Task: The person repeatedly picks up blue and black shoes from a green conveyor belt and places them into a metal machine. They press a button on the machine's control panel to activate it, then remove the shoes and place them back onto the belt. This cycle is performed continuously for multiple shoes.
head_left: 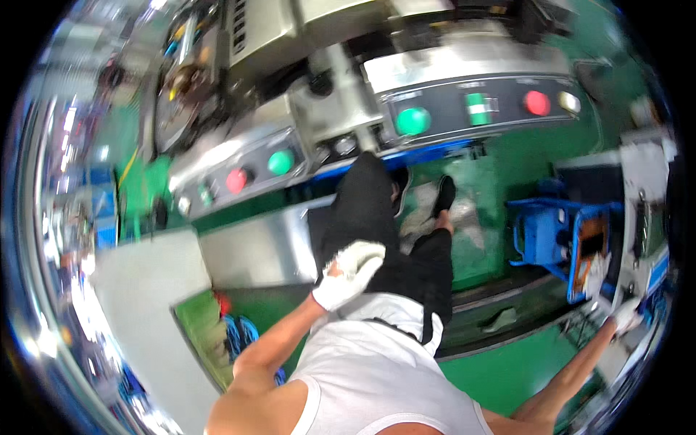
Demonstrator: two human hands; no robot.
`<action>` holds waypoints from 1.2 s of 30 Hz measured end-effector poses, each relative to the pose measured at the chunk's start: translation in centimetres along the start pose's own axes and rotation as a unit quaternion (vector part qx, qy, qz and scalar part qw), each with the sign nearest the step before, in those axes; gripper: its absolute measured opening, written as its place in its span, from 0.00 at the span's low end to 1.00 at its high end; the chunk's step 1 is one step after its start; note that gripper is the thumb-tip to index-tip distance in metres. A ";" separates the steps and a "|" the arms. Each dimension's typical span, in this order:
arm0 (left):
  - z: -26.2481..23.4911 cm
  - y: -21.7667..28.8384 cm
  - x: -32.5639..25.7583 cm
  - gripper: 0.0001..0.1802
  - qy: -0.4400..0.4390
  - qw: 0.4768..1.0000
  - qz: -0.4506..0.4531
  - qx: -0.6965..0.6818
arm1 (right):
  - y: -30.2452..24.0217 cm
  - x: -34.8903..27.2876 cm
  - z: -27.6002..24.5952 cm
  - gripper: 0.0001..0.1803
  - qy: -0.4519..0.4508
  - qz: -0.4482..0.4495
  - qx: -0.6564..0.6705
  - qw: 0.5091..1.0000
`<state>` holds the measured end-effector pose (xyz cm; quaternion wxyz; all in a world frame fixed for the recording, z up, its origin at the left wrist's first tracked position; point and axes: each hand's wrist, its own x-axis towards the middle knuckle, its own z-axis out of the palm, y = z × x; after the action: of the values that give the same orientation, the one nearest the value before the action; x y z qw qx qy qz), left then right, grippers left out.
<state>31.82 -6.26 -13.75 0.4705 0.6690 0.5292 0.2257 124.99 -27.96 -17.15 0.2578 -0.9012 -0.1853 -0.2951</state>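
My left hand (349, 277), in a white work glove, is in front of my waist, above my dark trousers (366, 210). Its fingers are curled, and whatever may be inside them is hidden. Far out to the right, my right arm stretches to my right hand (626, 316), also in a white glove. It is beside a grey work surface (616, 359) and near a blue-framed stool (544, 232). The right hand's fingers are small and blurred, so their grip does not show.
Ahead stands a metal machine with a right control panel (482, 105) and a left control panel (239, 174), both bearing green and red buttons. A pale grey tabletop (152, 312) lies to my left, beside a shiny metal plate (257, 250). A dark rail (500, 319) crosses the green floor.
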 end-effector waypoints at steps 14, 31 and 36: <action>-24.1 -22.1 -39.4 0.26 0.408 0.648 -0.589 0.258 | -37.9 -45.7 -4.0 0.38 -0.646 -0.211 0.154 0.718; -17.5 -23.1 -42.7 0.46 0.092 0.685 -0.695 0.198 | -58.2 -48.7 -12.2 0.33 -0.677 -0.376 0.240 0.586; -17.0 -15.7 -28.0 0.34 0.258 0.843 -0.472 -0.020 | -66.6 -55.3 -21.7 0.32 -0.733 -0.353 0.341 0.471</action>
<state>0.93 -25.43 -14.14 0.3799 0.2469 0.8785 0.1515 41.24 2.70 -13.14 0.1888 -0.4874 -0.6948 0.4940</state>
